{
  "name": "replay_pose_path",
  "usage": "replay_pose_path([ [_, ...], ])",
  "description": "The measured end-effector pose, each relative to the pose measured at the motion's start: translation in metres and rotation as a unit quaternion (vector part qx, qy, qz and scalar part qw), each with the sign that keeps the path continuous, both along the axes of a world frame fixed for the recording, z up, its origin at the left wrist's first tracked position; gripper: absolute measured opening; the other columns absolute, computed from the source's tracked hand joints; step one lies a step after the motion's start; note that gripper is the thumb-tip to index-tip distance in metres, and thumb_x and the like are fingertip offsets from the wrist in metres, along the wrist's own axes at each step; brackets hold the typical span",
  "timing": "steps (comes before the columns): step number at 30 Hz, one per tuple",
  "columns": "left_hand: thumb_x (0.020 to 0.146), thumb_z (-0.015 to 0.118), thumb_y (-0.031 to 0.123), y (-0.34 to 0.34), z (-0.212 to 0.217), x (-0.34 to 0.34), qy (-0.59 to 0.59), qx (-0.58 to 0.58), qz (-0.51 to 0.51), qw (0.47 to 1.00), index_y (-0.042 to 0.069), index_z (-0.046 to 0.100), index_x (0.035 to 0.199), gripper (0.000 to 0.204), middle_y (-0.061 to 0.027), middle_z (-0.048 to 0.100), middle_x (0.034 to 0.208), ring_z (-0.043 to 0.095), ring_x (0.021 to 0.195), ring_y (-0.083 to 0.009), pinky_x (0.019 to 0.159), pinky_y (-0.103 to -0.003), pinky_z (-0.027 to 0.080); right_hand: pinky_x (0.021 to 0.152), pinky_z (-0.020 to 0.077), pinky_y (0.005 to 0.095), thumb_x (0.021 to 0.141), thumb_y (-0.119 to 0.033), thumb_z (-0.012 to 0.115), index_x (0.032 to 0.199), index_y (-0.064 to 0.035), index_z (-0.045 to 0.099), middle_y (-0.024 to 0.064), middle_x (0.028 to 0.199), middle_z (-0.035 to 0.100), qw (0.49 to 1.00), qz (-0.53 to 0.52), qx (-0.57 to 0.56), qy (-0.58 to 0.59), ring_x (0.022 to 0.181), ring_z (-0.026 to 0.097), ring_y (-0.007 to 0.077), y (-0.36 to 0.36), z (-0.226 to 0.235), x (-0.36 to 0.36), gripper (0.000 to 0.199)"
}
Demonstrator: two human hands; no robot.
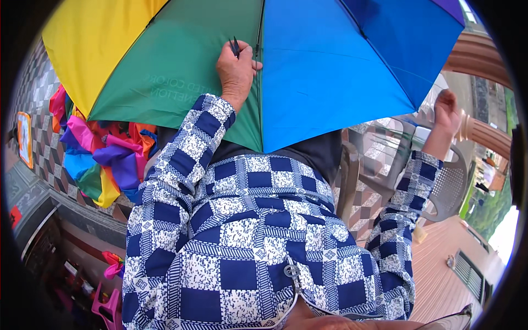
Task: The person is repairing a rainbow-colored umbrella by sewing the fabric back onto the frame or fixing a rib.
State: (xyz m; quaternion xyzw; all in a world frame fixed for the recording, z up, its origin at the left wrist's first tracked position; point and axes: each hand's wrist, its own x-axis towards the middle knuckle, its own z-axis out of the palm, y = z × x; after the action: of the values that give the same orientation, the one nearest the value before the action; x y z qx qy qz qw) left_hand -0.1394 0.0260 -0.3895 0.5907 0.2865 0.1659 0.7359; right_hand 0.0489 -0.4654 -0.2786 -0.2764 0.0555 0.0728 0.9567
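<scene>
We pinch small dark snips [235, 47] in left hand [236, 74] against open multicolour umbrella [308, 71]; right hand [446, 113] grips canopy edge. Plastic chair [440, 187] beneath, fabric pile [104, 159] leftward.

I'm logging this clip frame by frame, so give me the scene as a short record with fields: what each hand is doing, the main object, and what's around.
main object: open umbrella with yellow, green, blue and purple panels, held over the lap
left hand: left hand rests on the green panel beside a rib, pinching small dark snips
right hand: right hand raised at the umbrella's right edge; what it grips cannot be told
clothing: blue-and-white checked shirt
left side: pile of colourful fabric
right side: plastic chair
</scene>
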Motion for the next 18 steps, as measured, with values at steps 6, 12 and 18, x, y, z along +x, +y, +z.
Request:
replay_pose_path([
  [6,0.085,0.052,0.008,0.010,-0.006,0.005,0.043,-0.059,-0.012,0.997,-0.001,0.049,0.088,0.009,-0.0069,0.055,0.072,0.058,0.050,-0.0144,0.039,-0.023,0.043,0.097,0.0392,0.0534,0.085,-0.001,0.040,0.078,0.0107,0.053,0.0222,0.075,0.058,0.947,-0.218,-0.231,-0.047,0.080,0.058,0.0365,-0.089,0.107,0.034,0.019],
  [12,0.083,0.055,0.009,-0.002,0.015,0.001,0.110,-0.082,-0.047,0.989,0.000,0.052,0.087,0.011,-0.0075,0.057,0.074,0.056,0.047,-0.0117,0.037,-0.022,0.041,0.101,0.0343,0.0552,0.088,0.000,0.039,0.083,0.0086,0.054,0.0201,0.078,0.057,0.941,-0.086,-0.298,-0.136,0.079,0.059,0.0310,-0.071,0.202,0.053,0.018],
  [18,0.077,0.061,0.018,0.016,-0.010,0.006,0.178,0.261,-0.116,0.942,0.002,0.054,0.089,0.021,-0.0132,0.061,0.078,0.062,0.066,-0.0254,0.059,-0.038,0.049,0.092,0.0351,0.0506,0.086,0.001,0.044,0.082,0.0073,0.053,0.0143,0.072,0.053,0.933,-0.034,-0.295,-0.202,0.073,0.054,0.0266,0.025,0.208,0.004,0.012],
])
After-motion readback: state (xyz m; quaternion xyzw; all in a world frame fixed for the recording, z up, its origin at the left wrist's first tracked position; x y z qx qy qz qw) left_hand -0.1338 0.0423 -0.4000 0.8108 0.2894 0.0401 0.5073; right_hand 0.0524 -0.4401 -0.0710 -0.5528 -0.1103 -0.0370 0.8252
